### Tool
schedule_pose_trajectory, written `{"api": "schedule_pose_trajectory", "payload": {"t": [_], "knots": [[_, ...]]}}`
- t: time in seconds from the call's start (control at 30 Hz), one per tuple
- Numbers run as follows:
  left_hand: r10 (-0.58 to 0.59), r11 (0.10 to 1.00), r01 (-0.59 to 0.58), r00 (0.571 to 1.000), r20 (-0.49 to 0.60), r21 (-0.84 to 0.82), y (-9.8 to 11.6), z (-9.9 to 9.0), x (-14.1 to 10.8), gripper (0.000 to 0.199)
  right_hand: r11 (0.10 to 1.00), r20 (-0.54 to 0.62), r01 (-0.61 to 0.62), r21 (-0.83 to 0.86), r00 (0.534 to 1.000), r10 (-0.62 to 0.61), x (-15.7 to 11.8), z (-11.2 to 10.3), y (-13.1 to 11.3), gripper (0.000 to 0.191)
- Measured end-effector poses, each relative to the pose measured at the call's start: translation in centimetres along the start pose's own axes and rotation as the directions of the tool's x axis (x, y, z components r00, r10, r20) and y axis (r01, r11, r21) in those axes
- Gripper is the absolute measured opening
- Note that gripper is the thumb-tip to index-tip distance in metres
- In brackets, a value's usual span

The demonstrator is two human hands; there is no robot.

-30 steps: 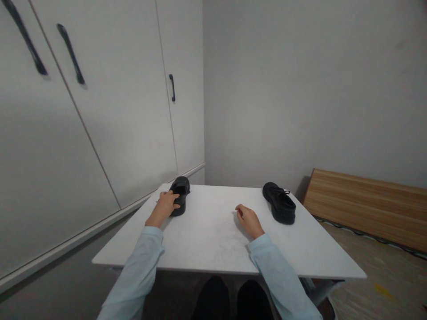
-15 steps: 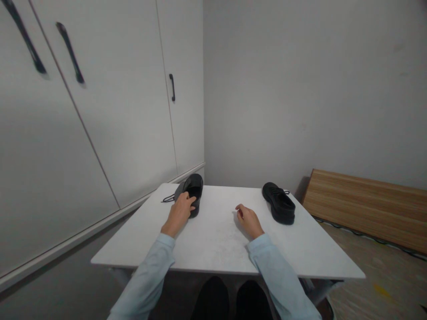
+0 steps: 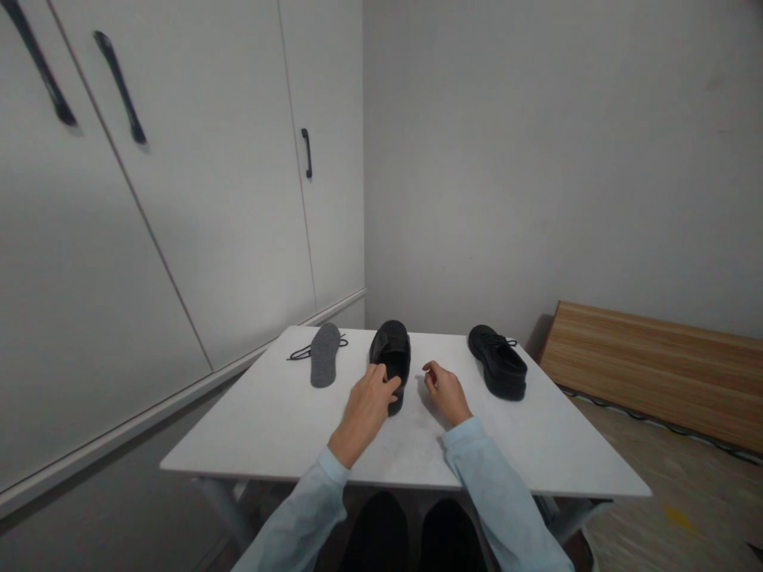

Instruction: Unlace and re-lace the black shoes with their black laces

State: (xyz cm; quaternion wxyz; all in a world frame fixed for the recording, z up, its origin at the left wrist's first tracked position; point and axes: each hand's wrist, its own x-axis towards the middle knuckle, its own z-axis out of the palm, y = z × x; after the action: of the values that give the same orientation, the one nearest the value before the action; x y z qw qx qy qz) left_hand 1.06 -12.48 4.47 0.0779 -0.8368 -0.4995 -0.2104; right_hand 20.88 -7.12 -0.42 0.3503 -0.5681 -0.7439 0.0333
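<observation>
My left hand (image 3: 373,397) grips a black shoe (image 3: 393,343) by the side of its opening, near the heel. The shoe's toe points away from me, and no lace shows in it. Just right of it, my right hand (image 3: 444,392) rests near the table top with fingers loosely curled, apart from the shoe; I cannot make out anything in it. A grey insole (image 3: 324,355) lies flat at the left, over a black shoelace (image 3: 300,353) whose ends stick out on both sides. Another black shoe (image 3: 501,364), with its lace in, stands at the right.
The white table (image 3: 256,429) carries all these things. White cabinets (image 3: 226,199) with dark handles run along the left, and a grey wall closes off the back. A wood-grain board (image 3: 656,369) leans low at the right beyond the table edge.
My left hand has carried the black shoe rightward and nearer to me, to the middle of the table. The grey insole, largely covered before, now shows whole. My right hand has barely moved.
</observation>
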Motion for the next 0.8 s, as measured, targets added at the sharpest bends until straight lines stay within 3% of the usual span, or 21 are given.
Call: {"api": "schedule_pose_trajectory", "payload": {"t": [0.33, 0.5, 0.67, 0.8], "knots": [[-0.005, 0.998, 0.006, 1.0, 0.018, -0.059, 4.5, 1.3, -0.5, 0.014, 0.976, -0.111, -0.107, 0.191, 0.985, 0.13, 0.3, -0.8, 0.0, 0.031], [-0.01, 0.995, 0.014, 0.999, 0.037, -0.101, 4.6, 1.0, -0.3, 0.014, 0.934, -0.168, -0.074, 0.35, 0.976, 0.14, 0.4, -0.7, 0.0, 0.035], [0.024, 0.988, -0.013, 0.997, 0.069, -0.154, 4.3, 0.5, -0.2, 0.01, 0.885, -0.138, 0.014, 0.465, 0.989, 0.057, 0.4, -0.5, 0.0, 0.041], [0.041, 0.984, -0.027, 0.997, 0.073, -0.175, 5.0, 0.6, -0.4, 0.012, 0.839, -0.13, -0.007, 0.545, 0.987, 0.093, 0.4, -0.6, 0.1, 0.047]]}}
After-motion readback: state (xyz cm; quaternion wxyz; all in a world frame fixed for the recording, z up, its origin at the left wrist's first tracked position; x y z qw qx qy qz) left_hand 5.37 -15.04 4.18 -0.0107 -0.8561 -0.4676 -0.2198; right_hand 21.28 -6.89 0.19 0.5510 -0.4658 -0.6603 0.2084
